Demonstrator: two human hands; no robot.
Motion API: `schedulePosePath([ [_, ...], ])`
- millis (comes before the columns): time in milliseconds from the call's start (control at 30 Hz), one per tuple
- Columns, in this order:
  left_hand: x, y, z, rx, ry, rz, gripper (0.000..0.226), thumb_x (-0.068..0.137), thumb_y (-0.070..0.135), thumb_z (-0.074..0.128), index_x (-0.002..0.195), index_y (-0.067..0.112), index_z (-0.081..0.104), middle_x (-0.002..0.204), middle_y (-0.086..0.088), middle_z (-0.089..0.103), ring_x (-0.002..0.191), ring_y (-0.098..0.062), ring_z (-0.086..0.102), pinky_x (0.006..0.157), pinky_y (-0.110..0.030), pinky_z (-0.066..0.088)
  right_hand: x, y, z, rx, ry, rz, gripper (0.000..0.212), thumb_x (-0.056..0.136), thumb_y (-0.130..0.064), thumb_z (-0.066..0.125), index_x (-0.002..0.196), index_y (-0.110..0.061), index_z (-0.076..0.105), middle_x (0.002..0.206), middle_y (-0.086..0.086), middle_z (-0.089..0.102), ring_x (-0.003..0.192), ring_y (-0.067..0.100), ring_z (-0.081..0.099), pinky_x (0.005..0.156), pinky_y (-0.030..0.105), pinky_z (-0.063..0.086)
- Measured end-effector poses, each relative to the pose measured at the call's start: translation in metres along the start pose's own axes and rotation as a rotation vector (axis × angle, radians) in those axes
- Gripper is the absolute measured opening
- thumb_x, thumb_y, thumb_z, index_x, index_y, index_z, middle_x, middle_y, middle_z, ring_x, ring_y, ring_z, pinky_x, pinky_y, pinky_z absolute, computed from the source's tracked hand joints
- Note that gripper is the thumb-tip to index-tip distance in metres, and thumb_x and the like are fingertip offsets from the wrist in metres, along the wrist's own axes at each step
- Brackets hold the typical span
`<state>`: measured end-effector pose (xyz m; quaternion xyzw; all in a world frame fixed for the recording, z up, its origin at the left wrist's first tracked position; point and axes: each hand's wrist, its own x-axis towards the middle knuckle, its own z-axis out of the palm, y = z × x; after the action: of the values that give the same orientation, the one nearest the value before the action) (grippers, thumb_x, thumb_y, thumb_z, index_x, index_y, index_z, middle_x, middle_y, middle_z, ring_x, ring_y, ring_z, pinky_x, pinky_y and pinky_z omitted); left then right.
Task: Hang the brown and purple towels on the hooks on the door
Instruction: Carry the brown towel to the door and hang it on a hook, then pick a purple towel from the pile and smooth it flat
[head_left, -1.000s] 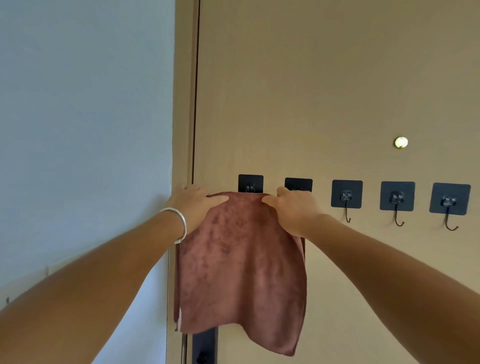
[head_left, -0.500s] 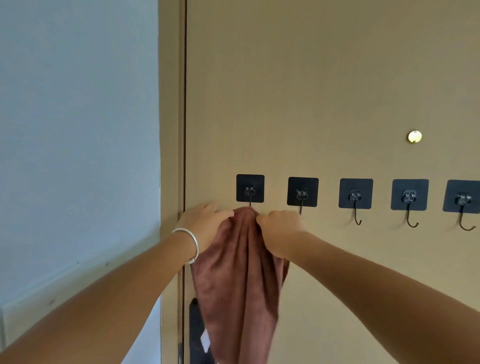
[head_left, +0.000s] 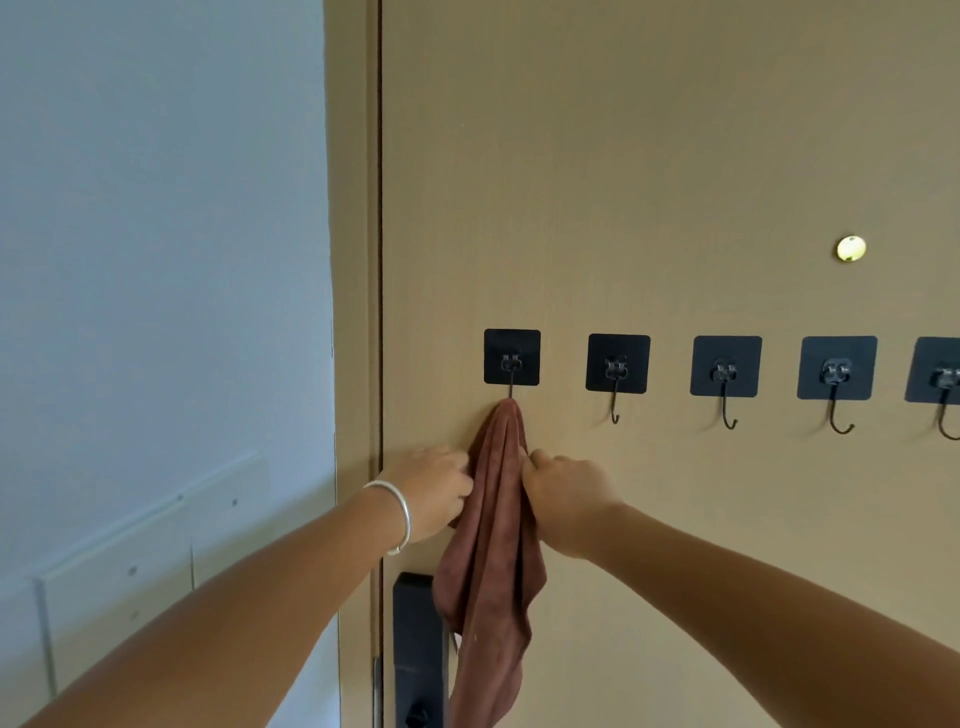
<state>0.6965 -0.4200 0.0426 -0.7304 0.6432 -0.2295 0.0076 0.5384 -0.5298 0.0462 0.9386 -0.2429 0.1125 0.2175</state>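
Note:
The brown towel (head_left: 496, 561) hangs bunched in long folds from the leftmost hook (head_left: 511, 364) on the tan door (head_left: 649, 156). My left hand (head_left: 431, 488), with a silver bracelet at the wrist, grips the towel's left side a little below the hook. My right hand (head_left: 563, 493) grips its right side at the same height. Several black square hooks run to the right, the nearest being the second hook (head_left: 617, 371); all of those are bare. No purple towel is in view.
A black door lock plate (head_left: 418, 649) sits low on the door, partly behind the towel. The door frame (head_left: 350, 260) and a pale blue wall (head_left: 156, 260) lie to the left. A brass peephole (head_left: 851, 248) is at the upper right.
The towel went from spread wide between my hands to gathered into a narrow bunch hanging from the leftmost hook. Both hands slid down below the hook and closer together.

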Motion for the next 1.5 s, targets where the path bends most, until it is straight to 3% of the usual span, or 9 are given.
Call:
schedulePosePath([
  [100,-0.008,0.004,0.008,0.012,-0.218,0.016,0.027,0.098,0.015,0.040,0.111,0.009,0.063,0.107,-0.007,0.060,0.100,-0.023,0.053,0.085,-0.032,0.043,-0.010,-0.006,0.012,-0.016,-0.028,-0.012,0.066,0.089,-0.020,0.059,0.145,-0.009,0.025,0.120,0.008,0.051,0.097,0.027,0.058,0.067,0.035,0.040],
  [200,-0.005,-0.003,-0.009,-0.027,-0.234,-0.122,0.024,0.093,0.011,0.046,0.108,0.012,0.066,0.100,-0.007,0.063,0.089,-0.025,0.061,0.078,-0.029,0.048,-0.013,0.003,0.000,-0.039,0.046,0.007,0.037,0.088,-0.021,0.061,0.122,-0.012,0.050,0.107,0.006,0.053,0.084,0.024,0.054,0.063,0.033,0.036],
  [267,0.003,-0.013,-0.035,0.113,-0.011,-0.183,0.032,0.089,0.005,0.045,0.111,0.017,0.065,0.106,-0.003,0.063,0.093,-0.023,0.061,0.082,-0.032,0.050,-0.010,0.018,-0.017,-0.041,0.175,0.019,0.018,0.088,-0.021,0.055,0.105,-0.014,0.056,0.098,0.005,0.053,0.078,0.022,0.046,0.063,0.033,0.035],
  [367,0.021,-0.019,-0.078,0.130,0.448,-0.181,0.036,0.088,0.013,0.047,0.122,0.021,0.058,0.120,0.000,0.057,0.112,-0.022,0.050,0.092,-0.035,0.039,-0.005,0.045,-0.044,-0.052,0.438,0.066,0.018,0.084,-0.017,0.049,0.099,-0.015,0.059,0.097,0.004,0.054,0.087,0.024,0.047,0.070,0.035,0.038],
  [467,0.051,0.002,-0.107,0.187,0.582,-0.156,0.043,0.090,0.035,0.046,0.131,0.023,0.047,0.133,-0.001,0.046,0.127,-0.024,0.036,0.102,-0.039,0.029,-0.010,0.076,-0.062,-0.082,0.588,0.157,0.032,0.082,-0.022,0.052,0.113,-0.016,0.059,0.115,0.006,0.055,0.109,0.028,0.047,0.087,0.039,0.038],
  [567,0.082,0.037,-0.118,0.185,0.567,-0.107,0.057,0.093,0.046,0.041,0.145,0.023,0.032,0.149,-0.005,0.031,0.140,-0.026,0.021,0.114,-0.044,0.016,-0.026,0.110,-0.065,-0.094,0.533,0.298,0.048,0.087,-0.031,0.051,0.133,-0.017,0.044,0.140,0.009,0.042,0.135,0.030,0.029,0.109,0.046,0.026],
  [700,0.120,0.089,-0.125,0.160,0.634,0.010,0.062,0.094,0.049,0.037,0.149,0.021,0.026,0.153,-0.006,0.028,0.144,-0.024,0.017,0.117,-0.045,0.013,-0.064,0.167,-0.063,-0.141,0.492,0.449,0.062,0.093,-0.041,0.046,0.146,-0.018,0.026,0.153,0.009,0.027,0.145,0.029,0.012,0.117,0.050,0.016],
  [1033,0.198,0.256,-0.136,-0.121,0.760,0.328,0.068,0.093,0.053,0.028,0.150,0.017,0.020,0.156,-0.005,0.022,0.145,-0.022,0.012,0.117,-0.047,0.012,-0.217,0.258,-0.068,-0.331,0.383,0.804,0.064,0.091,-0.054,0.044,0.145,-0.024,0.027,0.149,0.004,0.032,0.142,0.025,0.019,0.117,0.051,0.014],
  [1500,0.165,0.487,-0.174,-0.615,0.802,0.898,0.071,0.091,0.056,0.029,0.150,0.018,0.024,0.153,-0.009,0.031,0.144,-0.026,0.020,0.114,-0.052,0.016,-0.440,0.202,-0.123,-0.629,0.071,1.466,0.067,0.091,-0.056,0.043,0.148,-0.026,0.026,0.155,0.007,0.026,0.146,0.026,0.013,0.117,0.055,0.005],
])
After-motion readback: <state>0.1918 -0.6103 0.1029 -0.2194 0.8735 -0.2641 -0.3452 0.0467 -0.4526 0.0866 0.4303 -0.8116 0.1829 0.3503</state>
